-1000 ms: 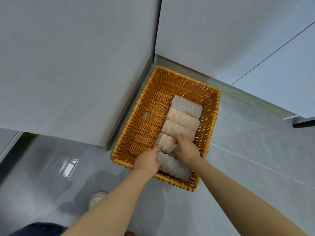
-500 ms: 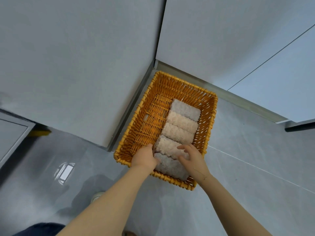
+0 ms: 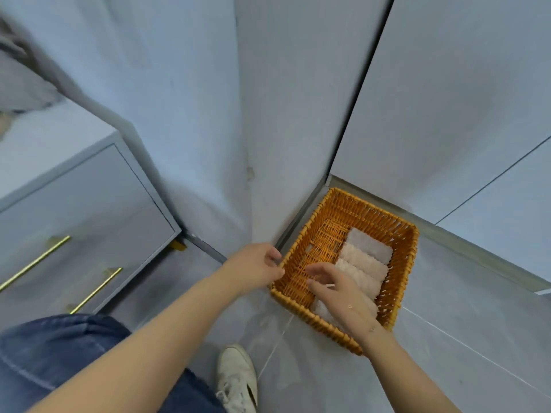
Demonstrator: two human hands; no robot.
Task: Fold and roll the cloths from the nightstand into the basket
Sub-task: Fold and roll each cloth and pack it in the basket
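An orange wicker basket point(image 3: 399, 281) stands on the floor in the corner of the walls. Several rolled cloths point(image 3: 365, 262), pale pink and grey, lie side by side along its right half; the left half shows bare weave. My right hand point(image 3: 338, 292) hovers over the basket's near part with fingers spread and holds nothing; it hides part of the nearest rolls. My left hand point(image 3: 256, 268) is just outside the basket's left rim, fingers loosely curled and empty. A blurred grey cloth point(image 3: 21, 79) lies on the nightstand point(image 3: 89, 204) at the far left.
The nightstand has drawers with gold bar handles point(image 3: 35, 262). Grey walls meet right behind the basket. My white shoe point(image 3: 237, 380) and a jeans-clad leg point(image 3: 59, 353) are on the glossy grey tile floor at the bottom.
Both hands have let go of the rolls and lifted away from them, the left moving out past the basket's rim. The view has swung left, bringing the nightstand into sight.
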